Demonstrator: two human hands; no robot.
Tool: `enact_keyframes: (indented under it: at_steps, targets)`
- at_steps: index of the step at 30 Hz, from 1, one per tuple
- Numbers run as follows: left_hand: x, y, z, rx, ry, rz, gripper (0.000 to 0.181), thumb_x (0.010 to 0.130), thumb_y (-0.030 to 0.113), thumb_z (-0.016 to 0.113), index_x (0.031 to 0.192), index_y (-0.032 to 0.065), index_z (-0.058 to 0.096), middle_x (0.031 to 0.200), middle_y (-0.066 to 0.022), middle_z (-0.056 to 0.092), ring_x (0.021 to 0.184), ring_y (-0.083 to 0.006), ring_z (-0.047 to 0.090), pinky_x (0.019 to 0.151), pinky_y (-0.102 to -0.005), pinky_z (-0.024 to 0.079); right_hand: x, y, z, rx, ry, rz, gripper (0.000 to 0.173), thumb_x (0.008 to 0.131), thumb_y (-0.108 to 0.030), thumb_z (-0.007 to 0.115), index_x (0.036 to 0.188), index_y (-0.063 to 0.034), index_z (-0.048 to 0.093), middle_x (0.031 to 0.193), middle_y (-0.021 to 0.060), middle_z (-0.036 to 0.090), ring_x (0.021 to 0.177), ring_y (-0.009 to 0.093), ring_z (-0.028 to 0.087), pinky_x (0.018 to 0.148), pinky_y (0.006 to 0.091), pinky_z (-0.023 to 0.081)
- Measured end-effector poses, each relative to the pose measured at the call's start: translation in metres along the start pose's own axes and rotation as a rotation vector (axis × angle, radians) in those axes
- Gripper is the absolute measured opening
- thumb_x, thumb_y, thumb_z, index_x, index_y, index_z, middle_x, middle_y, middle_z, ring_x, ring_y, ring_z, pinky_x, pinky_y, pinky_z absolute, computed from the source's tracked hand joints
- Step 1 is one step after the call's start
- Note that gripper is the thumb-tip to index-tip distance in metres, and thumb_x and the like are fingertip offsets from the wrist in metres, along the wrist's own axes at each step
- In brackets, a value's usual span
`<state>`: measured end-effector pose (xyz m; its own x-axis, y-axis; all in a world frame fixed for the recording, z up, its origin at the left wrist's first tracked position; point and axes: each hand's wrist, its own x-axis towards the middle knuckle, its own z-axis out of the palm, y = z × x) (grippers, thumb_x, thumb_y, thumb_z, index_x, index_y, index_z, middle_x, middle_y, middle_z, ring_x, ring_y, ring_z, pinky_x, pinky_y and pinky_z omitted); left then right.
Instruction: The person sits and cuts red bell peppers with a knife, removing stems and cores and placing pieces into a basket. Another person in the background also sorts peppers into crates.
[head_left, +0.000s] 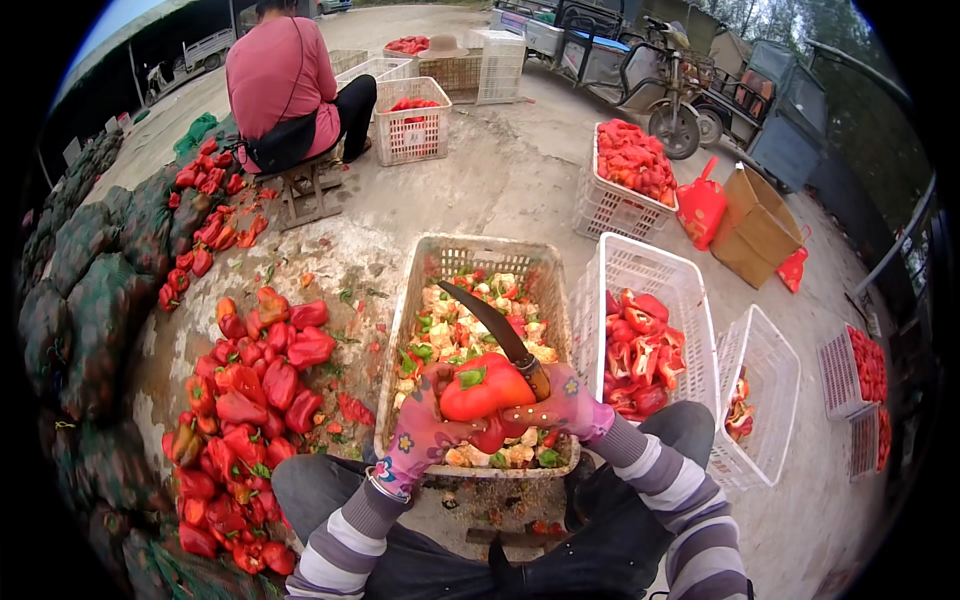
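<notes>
My left hand (424, 427), in a pink flowered glove, grips a whole red bell pepper (487, 388) from its left side. In a matching glove, my right hand (559, 405) holds a knife with a wooden handle and a dark curved blade (491, 319); its fingers also touch the pepper's right side. The blade points up and to the left, above the pepper. Below both hands stands a dirty plastic crate (555, 289) of pale pepper cores, green stems and red scraps. A heap of whole red peppers (244, 405) lies on the ground to the left.
White crates (701, 307) with cut red peppers (643, 352) stand at the right. Farther off are a heaped crate (630, 169), a cardboard box (756, 225) and cargo tricycles (660, 90). Net sacks (105, 322) line the left. A person in pink (281, 82) sits on a stool ahead.
</notes>
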<state>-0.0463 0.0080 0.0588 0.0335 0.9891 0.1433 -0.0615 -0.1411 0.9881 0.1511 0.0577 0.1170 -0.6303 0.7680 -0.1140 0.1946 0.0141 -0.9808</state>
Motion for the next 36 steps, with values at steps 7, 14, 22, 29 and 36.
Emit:
enact_keyframes:
  at_steps: [7, 14, 22, 29, 36]
  targets:
    - [0.005, -0.001, -0.008, -0.123, -0.124, -0.095, 0.065, 0.056, 0.004, 0.079, 0.109, 0.0030, 0.042, 0.102, -0.0057, 0.052, 0.097, -0.0137, 0.051, 0.085, -0.0280, 0.043, -0.003, 0.011, -0.004, 0.037, -0.084, 0.181, 0.027, 0.071, -0.020, 0.071, 0.087, -0.0007, 0.061, 0.067, 0.0002, 0.059, 0.052, 0.005, 0.050, 0.045, 0.0194, 0.039]
    - [0.006, -0.034, -0.019, -0.303, -0.195, -0.130, 0.060, 0.057, 0.009, 0.081, 0.105, 0.0062, 0.046, 0.096, -0.0007, 0.053, 0.089, -0.0105, 0.052, 0.078, -0.0249, 0.045, 0.000, 0.033, 0.000, 0.565, -0.170, 0.224, 0.034, 0.071, -0.012, 0.065, 0.103, -0.0039, 0.055, 0.073, 0.0000, 0.059, 0.048, 0.002, 0.044, 0.040, 0.0159, 0.029]
    - [0.010, -0.039, -0.009, -0.224, 0.037, -0.151, 0.055, 0.062, 0.003, 0.075, 0.108, 0.0036, 0.045, 0.098, -0.0061, 0.055, 0.091, -0.0145, 0.054, 0.077, -0.0261, 0.047, 0.017, 0.065, -0.015, 0.210, -0.040, 0.327, 0.028, 0.079, -0.027, 0.065, 0.094, -0.0046, 0.058, 0.064, -0.0009, 0.053, 0.042, 0.004, 0.041, 0.038, 0.0188, 0.029]
    - [-0.001, -0.053, 0.012, 0.432, 0.227, 0.231, 0.044, 0.063, 0.002, 0.063, 0.104, 0.0034, 0.047, 0.090, -0.0124, 0.059, 0.082, -0.0255, 0.060, 0.071, -0.0320, 0.048, 0.002, 0.060, 0.001, 0.288, 0.146, 0.108, 0.043, 0.080, -0.039, 0.060, 0.093, 0.0019, 0.059, 0.057, -0.0005, 0.051, 0.039, 0.006, 0.042, 0.038, 0.0218, 0.033]
    - [-0.009, -0.037, 0.021, 1.024, 0.072, 0.480, 0.040, 0.056, 0.007, 0.062, 0.095, 0.0065, 0.053, 0.075, -0.0085, 0.053, 0.072, -0.0275, 0.054, 0.065, -0.0389, 0.043, 0.012, 0.049, 0.011, 0.596, 0.223, 0.455, 0.040, 0.075, -0.050, 0.062, 0.080, -0.0108, 0.053, 0.056, -0.0064, 0.040, 0.048, 0.005, 0.038, 0.044, 0.0197, 0.029]
